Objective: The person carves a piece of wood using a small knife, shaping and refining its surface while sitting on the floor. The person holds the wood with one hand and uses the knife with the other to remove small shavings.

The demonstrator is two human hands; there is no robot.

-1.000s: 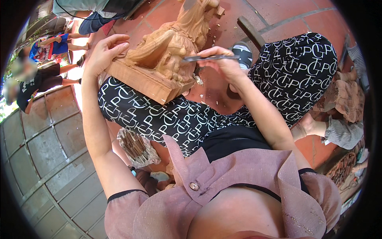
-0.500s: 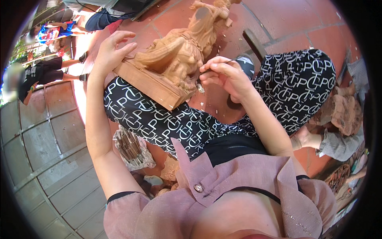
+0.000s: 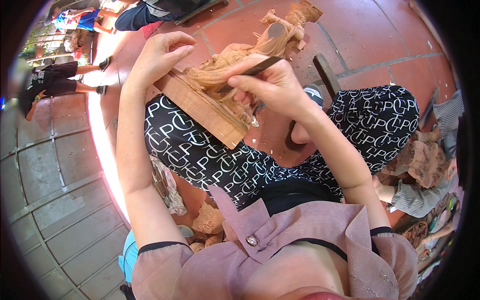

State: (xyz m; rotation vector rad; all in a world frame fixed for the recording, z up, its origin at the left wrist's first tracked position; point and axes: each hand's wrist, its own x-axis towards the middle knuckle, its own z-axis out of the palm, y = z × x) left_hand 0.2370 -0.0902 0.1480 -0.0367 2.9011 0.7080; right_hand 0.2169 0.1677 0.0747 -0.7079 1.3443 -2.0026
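Pale brown wood carving: folded, drapery-like relief running up from a plain rectangular base; a dark, smooth oval patch near the upper part. Base sits at the person's left thigh, over black trousers with a white print; the carved part slants away toward the upper right.

Right hand: grip closed, fingers pinched on a flat dark tool; the tool's lower end is near the carved wood just above the base, contact unclear. Left hand: grip loose, fingers curved, thumb apart; it is by the base's upper left end, and whether the palm touches cannot be told.

Compared with half a second ago: right hand is now across the carving's lower part instead of beside it, and more of the tool shows. The whole view is shifted; more of the carving's top end is visible, and a light blue item appears at lower left.

Floor: red tiles, pale joints, scattered chips; a dark bar stands beyond the knee. Right: a second carved piece, near a striped sleeve or leg. Left: grey panels; above them, a person in dark clothes.
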